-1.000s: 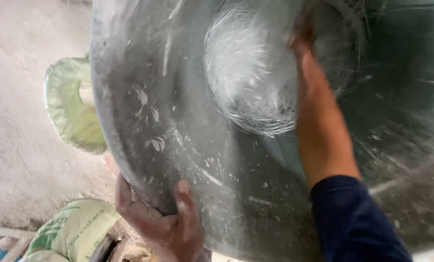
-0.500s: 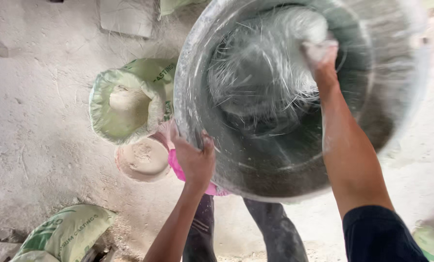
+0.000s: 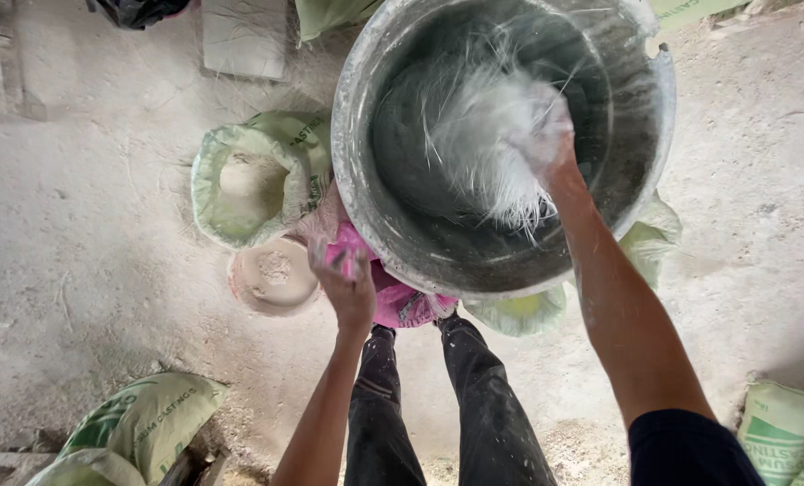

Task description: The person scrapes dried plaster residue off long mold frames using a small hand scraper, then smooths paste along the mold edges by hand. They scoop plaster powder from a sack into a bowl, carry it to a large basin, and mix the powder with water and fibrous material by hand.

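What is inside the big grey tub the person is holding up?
Inside the tub, the right hand presses a bundle of white fibres against the dusty grey wall. The left hand grips the rim from below. The fibres and hand cover part of the tub's bottom.

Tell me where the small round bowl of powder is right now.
In the head view, the small round bowl sits on the floor left of centre, just below the open green sack and left of the left hand.

Big basin [image 3: 393, 225] looked like dull grey metal, rough with dried plaster crust. Inside it, a white fibre bundle [image 3: 492, 144], wispy and matt. Left of the basin, an open woven plastic sack [image 3: 208, 193], green, dusty. Floor [image 3: 78, 234] below the basin: rough, chalky concrete.
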